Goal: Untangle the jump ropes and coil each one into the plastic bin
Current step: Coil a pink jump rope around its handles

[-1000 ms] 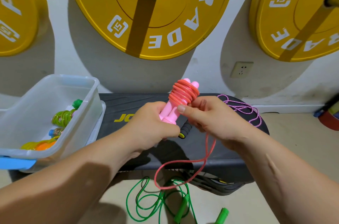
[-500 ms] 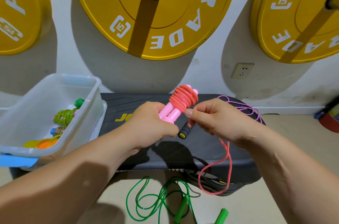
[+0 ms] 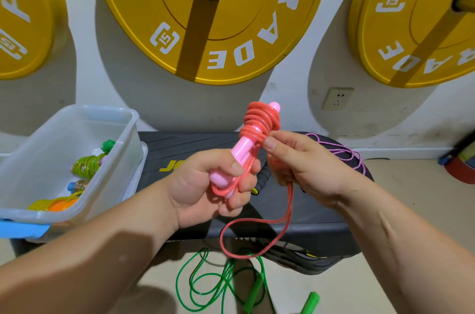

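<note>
My left hand (image 3: 205, 185) grips the pink handles (image 3: 240, 150) of a jump rope, held upright over the black step platform (image 3: 180, 144). Red cord (image 3: 261, 122) is coiled round the handles' upper part. My right hand (image 3: 303, 167) pinches the cord beside the coil, and a loose red loop (image 3: 257, 236) hangs below it. The clear plastic bin (image 3: 77, 131) stands at the left and holds several coiled ropes, one of them green (image 3: 86, 164). A green rope (image 3: 218, 285) lies loose on the floor below.
A purple cord (image 3: 341, 151) lies on the platform's right end, and a black foam handle (image 3: 263, 177) shows between my hands. Yellow weight plates (image 3: 231, 31) hang on the wall behind. A wall socket (image 3: 336, 99) is at the right.
My right hand has carried the cord up to the coil, and the hanging loop has shortened and swung left. The left hand has turned the handles more upright.
</note>
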